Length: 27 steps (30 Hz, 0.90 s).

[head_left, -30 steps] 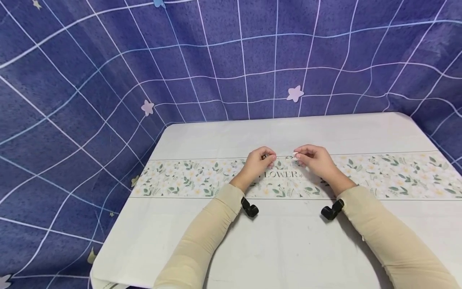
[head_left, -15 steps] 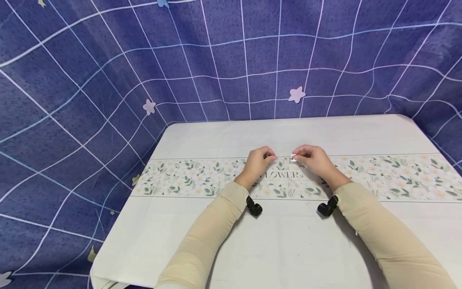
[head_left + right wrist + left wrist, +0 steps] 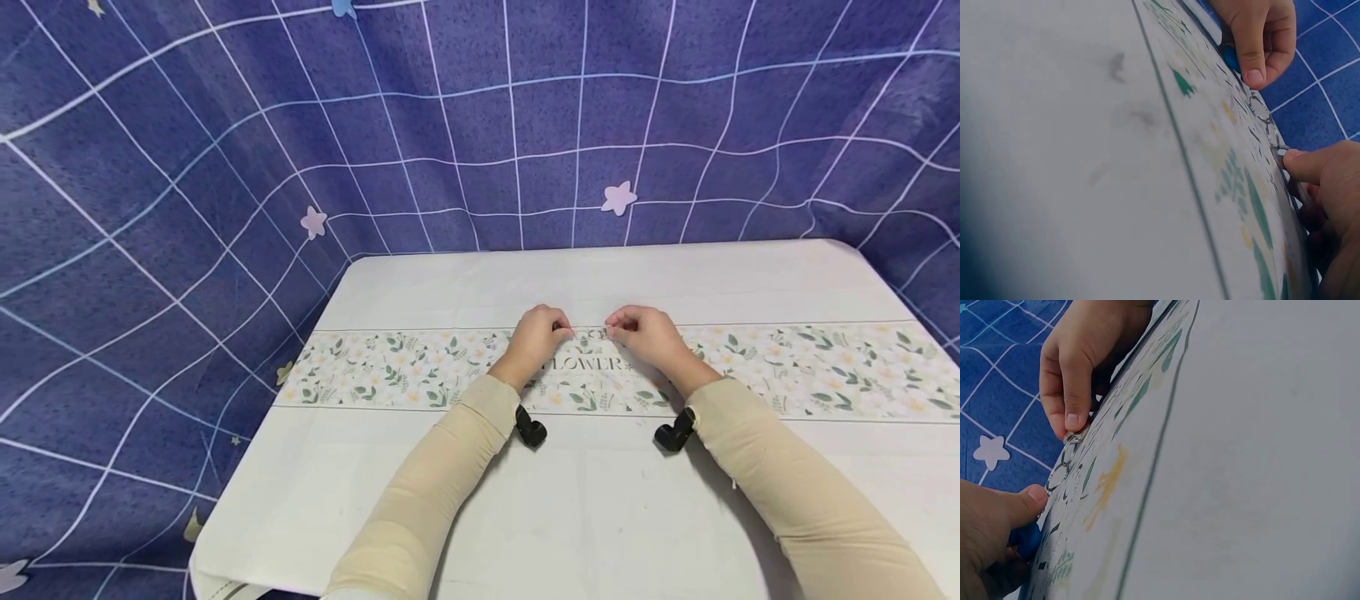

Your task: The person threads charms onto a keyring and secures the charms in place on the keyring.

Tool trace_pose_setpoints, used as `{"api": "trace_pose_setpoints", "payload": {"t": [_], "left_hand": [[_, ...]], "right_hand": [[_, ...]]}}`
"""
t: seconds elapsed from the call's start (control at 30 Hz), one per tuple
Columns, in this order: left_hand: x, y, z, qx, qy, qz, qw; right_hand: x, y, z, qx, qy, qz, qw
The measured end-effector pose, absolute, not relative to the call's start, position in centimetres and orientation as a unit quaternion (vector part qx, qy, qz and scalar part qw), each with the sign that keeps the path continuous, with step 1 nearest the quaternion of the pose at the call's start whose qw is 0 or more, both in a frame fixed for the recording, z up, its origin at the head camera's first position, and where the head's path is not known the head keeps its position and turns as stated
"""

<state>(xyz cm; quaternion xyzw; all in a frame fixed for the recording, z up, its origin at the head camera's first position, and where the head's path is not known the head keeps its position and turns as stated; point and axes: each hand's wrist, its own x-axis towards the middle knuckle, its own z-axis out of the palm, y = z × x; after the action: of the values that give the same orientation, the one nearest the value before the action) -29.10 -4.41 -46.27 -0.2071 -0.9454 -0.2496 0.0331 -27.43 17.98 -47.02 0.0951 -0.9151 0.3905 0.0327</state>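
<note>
Two linked metal rings point(image 3: 1260, 109) stretch between the fingertips of both hands, over the far edge of the floral strip. My left hand point(image 3: 534, 340) pinches one end between thumb and finger; a blue piece point(image 3: 1027, 540), mostly hidden by that hand, shows below its thumb in the left wrist view. At the other end, my right hand point(image 3: 647, 336) grips a small silver metal piece point(image 3: 1280, 152) with thumb and forefinger. Most of this piece lies behind the fingers, and I cannot tell its kind. The hands face each other a short way apart.
A flower-print strip point(image 3: 405, 367) lettered FLOWER runs across the white tablecloth point(image 3: 570, 500). Behind and to the left hangs a blue curtain point(image 3: 450, 125) with white lines and stars. A black wrist mount sits on each beige sleeve point(image 3: 427, 475).
My right hand has shifted slightly left, closer to the left hand. The bright white glint at its fingertips no longer shows in the head view. My left hand has barely moved.
</note>
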Motion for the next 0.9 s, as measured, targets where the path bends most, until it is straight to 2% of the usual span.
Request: {"api": "trace_pose_setpoints", "payload": {"t": [0.53, 0.9], "left_hand": [[-28.7, -4.3, -46.0, -0.202, -0.961, -0.186, 0.028], [-28.4, -5.5, -44.3, -0.192, -0.968, -0.163, -0.012]], "right_hand": [[-27.4, 18.1, -47.3, 0.095, -0.915, 0.388, 0.046], [-27.1, 20.2, -45.3, 0.107, -0.915, 0.388, 0.032]]}}
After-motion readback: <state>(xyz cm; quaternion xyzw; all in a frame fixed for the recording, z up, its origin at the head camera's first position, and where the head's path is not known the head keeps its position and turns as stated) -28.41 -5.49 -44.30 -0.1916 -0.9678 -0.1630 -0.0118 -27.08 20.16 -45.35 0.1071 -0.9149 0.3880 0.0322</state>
